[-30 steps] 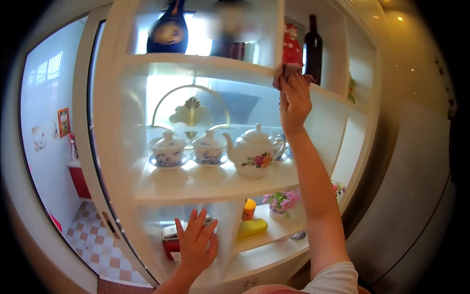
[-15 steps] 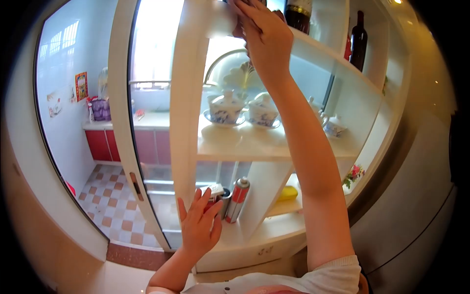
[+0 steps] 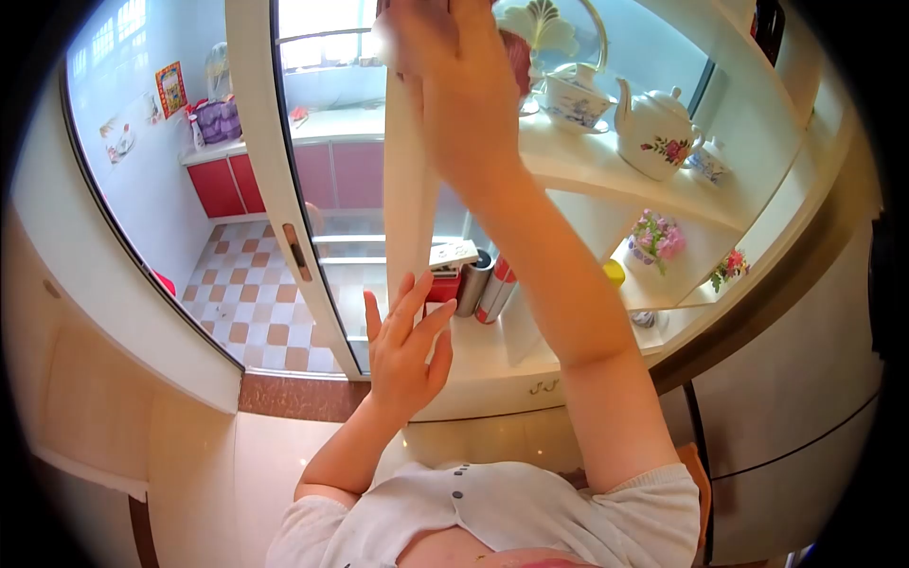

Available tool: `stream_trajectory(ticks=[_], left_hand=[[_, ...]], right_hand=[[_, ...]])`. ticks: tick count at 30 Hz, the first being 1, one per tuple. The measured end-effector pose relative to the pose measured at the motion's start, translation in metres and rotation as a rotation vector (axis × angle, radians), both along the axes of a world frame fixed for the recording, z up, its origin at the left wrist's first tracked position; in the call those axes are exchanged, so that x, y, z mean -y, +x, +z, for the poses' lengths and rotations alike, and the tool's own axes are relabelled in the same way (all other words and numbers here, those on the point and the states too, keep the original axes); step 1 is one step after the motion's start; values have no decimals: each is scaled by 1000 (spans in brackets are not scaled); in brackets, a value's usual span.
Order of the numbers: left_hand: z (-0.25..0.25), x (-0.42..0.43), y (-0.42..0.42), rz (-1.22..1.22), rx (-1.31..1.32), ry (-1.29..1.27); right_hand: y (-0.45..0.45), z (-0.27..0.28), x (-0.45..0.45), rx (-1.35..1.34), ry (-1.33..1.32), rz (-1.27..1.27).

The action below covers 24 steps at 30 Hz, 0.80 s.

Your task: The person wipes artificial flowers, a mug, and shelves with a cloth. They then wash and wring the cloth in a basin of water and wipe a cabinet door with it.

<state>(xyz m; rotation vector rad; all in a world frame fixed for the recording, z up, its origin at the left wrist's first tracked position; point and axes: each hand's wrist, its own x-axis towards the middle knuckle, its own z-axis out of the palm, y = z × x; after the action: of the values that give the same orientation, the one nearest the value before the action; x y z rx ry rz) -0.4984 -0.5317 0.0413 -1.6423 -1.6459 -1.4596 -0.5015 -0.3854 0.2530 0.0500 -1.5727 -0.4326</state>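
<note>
My right hand is raised in front of the white shelf post, its back towards me and blurred. Its fingertips run out at the top edge of the view. A dark red, rounded thing shows beside the palm and appears to be in its grip; most of it is hidden. Lower down, my left hand is open with fingers spread, holding nothing. Just beyond its fingertips stand a red box with a white patterned packet on top, a dark metallic cylinder and a red-and-silver can.
On the shelf stand a flowered teapot, a blue-and-white lidded cup and a smaller cup. Pink flowers sit below. A glass sliding door is at the left, with a tiled room behind it.
The view has tilted down and shifted, so the shelves appear higher and farther right. My right hand now appears farther left, in front of the post. My left hand stays open.
</note>
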Motion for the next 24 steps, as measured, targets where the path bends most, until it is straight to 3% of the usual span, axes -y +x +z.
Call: stream_trajectory(ticks=[3, 4, 6, 9, 11, 18, 21, 24], left_hand=[[-4, 7, 1, 23, 30, 19], [-6, 8, 2, 41, 44, 40], [-12, 13, 5, 70, 74, 50], [-22, 19, 9, 126, 129, 43], [-28, 27, 13, 148, 147, 34], [-49, 39, 18, 161, 226, 50], [-62, 39, 7, 198, 201, 49], [-73, 40, -4, 186, 228, 8]], right_hand=[[-1, -52, 2, -76, 58, 61], [7, -71, 10, 94, -215, 202], [20, -115, 21, 272, -497, 351], [24, -166, 19, 345, -546, 208], [27, -177, 17, 271, -223, 30], [13, -144, 16, 227, -285, 130], [-2, -158, 9, 70, -95, 2], [2, -208, 10, 217, -172, -35]])
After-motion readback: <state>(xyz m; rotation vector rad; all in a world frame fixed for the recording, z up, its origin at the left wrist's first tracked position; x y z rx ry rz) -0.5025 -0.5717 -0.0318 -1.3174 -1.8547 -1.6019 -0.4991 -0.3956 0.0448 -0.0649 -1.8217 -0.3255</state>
